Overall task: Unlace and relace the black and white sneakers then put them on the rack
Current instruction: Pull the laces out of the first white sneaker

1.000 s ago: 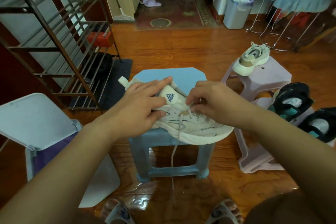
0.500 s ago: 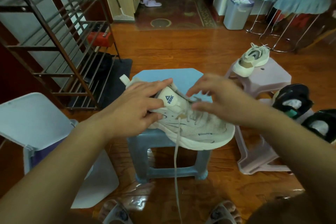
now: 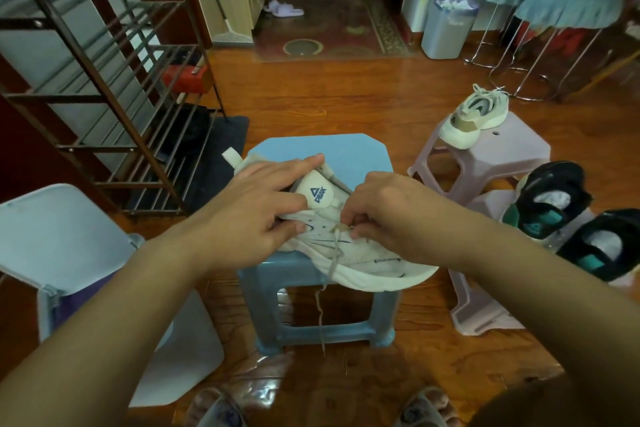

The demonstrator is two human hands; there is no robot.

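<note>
A white sneaker [image 3: 367, 260] with a blue logo on its tongue lies on the blue stool [image 3: 322, 152], toe pointing right. My left hand [image 3: 256, 211] holds its heel and collar, thumb against the side. My right hand [image 3: 391, 215] pinches the lace [image 3: 332, 253] at the eyelets, fingers curled. One loose lace end hangs down over the stool's front. A second white sneaker [image 3: 474, 118] sits on the pink stool [image 3: 512, 152]. Two black sneakers [image 3: 547, 198] with teal trim rest at the right. The metal rack [image 3: 104, 80] stands at the left.
A white folding chair [image 3: 62, 236] is close at my left. Another pink stool [image 3: 478, 308] holds the black pair. A grey bin [image 3: 446, 28] and skirted stools [image 3: 561, 10] stand at the back right. A dark mat [image 3: 225, 146] lies by the rack. My sandalled feet [image 3: 214, 409] are below.
My right hand lifted off the laces with fingers spread, then came back down and now pinches the lace at the eyelets. The left hand stayed on the heel.
</note>
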